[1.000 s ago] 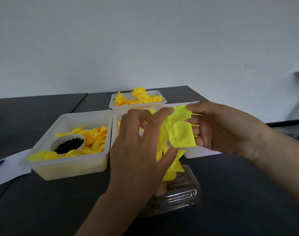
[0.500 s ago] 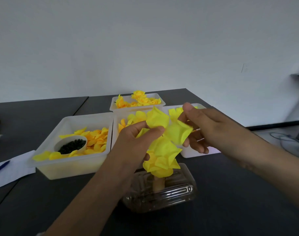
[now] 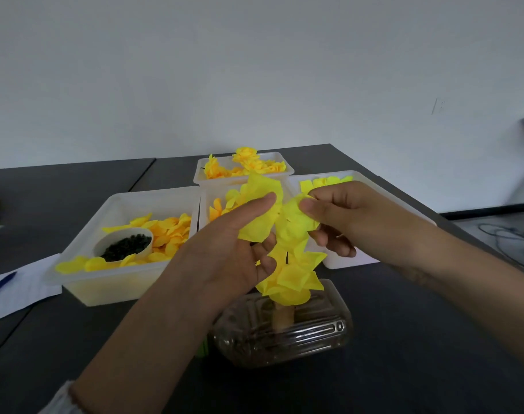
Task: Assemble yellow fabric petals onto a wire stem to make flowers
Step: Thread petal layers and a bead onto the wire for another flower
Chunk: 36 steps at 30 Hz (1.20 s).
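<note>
**Petals pinched above a mostly hidden stem**

The left hand [image 3: 225, 249] pinched a yellow petal [image 3: 260, 213] between thumb and curled fingers; the right hand [image 3: 344, 222] gripped the neighbouring petal cluster [image 3: 295, 225] with its fingertips. Both were held above a clear plastic container [image 3: 284, 330] on the dark worktop [image 3: 404, 354]. Only a short dark bit of the wire stem [image 3: 287, 258] showed — petals covered the rest. What stood inside the container was hard to make out. Behind, white trays [image 3: 84, 279] held loose petals and a small bowl of dark bits [image 3: 125, 248] — the middle tray was largely blocked by the hands.
</note>
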### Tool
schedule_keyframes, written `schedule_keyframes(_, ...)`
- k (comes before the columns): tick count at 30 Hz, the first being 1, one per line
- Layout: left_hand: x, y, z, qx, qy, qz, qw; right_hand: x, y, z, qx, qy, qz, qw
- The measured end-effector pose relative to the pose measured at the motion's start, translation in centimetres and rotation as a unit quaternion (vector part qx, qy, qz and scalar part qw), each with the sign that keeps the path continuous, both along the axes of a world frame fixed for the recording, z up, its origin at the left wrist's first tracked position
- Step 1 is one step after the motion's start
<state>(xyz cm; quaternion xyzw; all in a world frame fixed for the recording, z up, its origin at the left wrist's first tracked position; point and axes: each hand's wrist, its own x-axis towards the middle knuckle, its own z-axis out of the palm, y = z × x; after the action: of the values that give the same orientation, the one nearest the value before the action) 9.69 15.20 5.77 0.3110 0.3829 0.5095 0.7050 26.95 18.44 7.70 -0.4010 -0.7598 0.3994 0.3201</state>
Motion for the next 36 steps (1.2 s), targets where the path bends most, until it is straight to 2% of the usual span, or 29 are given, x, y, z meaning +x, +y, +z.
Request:
schedule_keyframes(2,-0.2,0.4,-0.1,0.009,0.018,0.008,1.0,-0.2,0.5,-0.3,-0.009,0.014,0.006,1.0)
schedule_keyframes(4,-0.3,0.8,-0.4,0.05,0.116,0.047,0.991,-0.3,1.2,-0.7,-0.03,0.034,0.01,0.999)
schedule_keyframes(7,-0.5,1.2,-0.9,0.123,0.336,0.097,0.929,-0.2,2.1,-1.5,-0.061,0.062,0.016,0.996)
schedule_keyframes(9,-0.8,1.5,-1.4,0.135,0.389,0.12,0.904,-0.1,2.7,-2.2,-0.077,0.075,0.015,0.994)
schedule_keyframes(14,-2.1,1.9,-3.4,0.189,0.408,0.113,0.886,0.2,4.3,-3.8,-0.127,0.068,0.026,0.989)
schedule_keyframes(17,-2.1,2.2,-4.0,0.16,0.384,0.105,0.903,0.5,5.0,-4.3,-0.146,0.054,0.038,0.987)
schedule_keyframes(20,-2.3,2.8,-4.3,0.126,0.364,0.108,0.917,0.5,5.0,-4.6,-0.125,0.03,0.051,0.99)
schedule_keyframes(24,-2.7,3.1,-5.0,0.165,0.379,0.104,0.905,0.2,4.6,-4.6,-0.093,0.0,0.035,0.995)
schedule_keyframes(28,-2.9,3.4,-5.2,0.226,0.408,0.117,0.877,0.1,3.9,-4.3,-0.096,0.031,-0.001,0.995)
schedule_keyframes(36,-3.3,4.3,-4.7,0.241,0.379,0.087,0.889,0.5,2.9,-4.6,-0.104,0.073,-0.048,0.991)
